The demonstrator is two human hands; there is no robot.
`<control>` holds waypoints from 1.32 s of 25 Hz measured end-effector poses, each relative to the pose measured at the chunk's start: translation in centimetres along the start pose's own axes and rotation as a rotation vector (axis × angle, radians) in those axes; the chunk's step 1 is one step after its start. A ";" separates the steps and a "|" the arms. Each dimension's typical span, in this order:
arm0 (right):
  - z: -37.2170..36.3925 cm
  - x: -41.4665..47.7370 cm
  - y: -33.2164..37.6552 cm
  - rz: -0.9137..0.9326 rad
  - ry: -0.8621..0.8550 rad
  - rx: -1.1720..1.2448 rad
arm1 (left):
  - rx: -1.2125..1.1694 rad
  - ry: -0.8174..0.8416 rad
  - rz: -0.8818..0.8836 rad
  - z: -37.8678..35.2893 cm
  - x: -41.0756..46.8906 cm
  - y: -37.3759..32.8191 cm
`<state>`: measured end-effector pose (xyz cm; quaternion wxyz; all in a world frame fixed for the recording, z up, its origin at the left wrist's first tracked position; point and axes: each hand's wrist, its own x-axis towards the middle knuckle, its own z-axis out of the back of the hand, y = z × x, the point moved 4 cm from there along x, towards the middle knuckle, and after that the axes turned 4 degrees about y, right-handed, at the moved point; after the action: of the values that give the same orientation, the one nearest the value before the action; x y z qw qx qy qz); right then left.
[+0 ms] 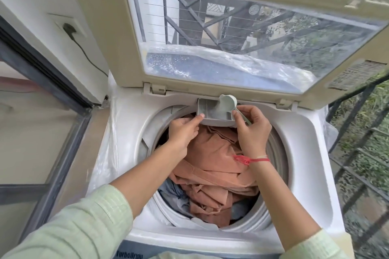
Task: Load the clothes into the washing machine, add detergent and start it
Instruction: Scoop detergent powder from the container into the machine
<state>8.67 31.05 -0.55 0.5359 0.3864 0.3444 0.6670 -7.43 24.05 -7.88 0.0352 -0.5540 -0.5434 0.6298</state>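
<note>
A white top-loading washing machine [311, 153] stands with its lid [117, 52] raised. Orange-brown and grey-blue clothes [212, 166] fill the drum. At the drum's far rim a grey detergent drawer [212, 110] is pulled out. My left hand [185, 130] grips the drawer's left front corner. My right hand [251, 128] pinches the handle of a pale green scoop [227, 102], which is tipped bowl-down over the drawer's right compartment. A red thread is tied round my right wrist.
A wall socket [69, 27] with a black plug and cable is on the wall at the left. A dark sliding door frame [52, 86] runs along the left. A black metal railing [357, 153] with greenery behind it borders the right.
</note>
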 end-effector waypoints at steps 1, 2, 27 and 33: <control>0.2 0.1 0.3 0.049 -0.004 -0.037 | -0.001 0.001 0.002 0.0 -0.1 0.0; 0.4 0.3 0.6 0.100 -0.005 -0.079 | -0.001 -0.002 0.003 0.1 -0.1 0.0; 2.0 1.5 3.7 1.082 -0.092 -0.728 | -0.032 -0.005 -0.013 -0.1 -0.7 -0.3; 1.2 2.2 2.2 0.880 -0.035 -0.584 | -0.021 0.009 -0.001 0.1 -0.9 -0.2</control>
<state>8.49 32.85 2.27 0.2962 0.3403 -0.0594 0.8905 -7.28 23.54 -7.17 0.0323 -0.5569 -0.5501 0.6214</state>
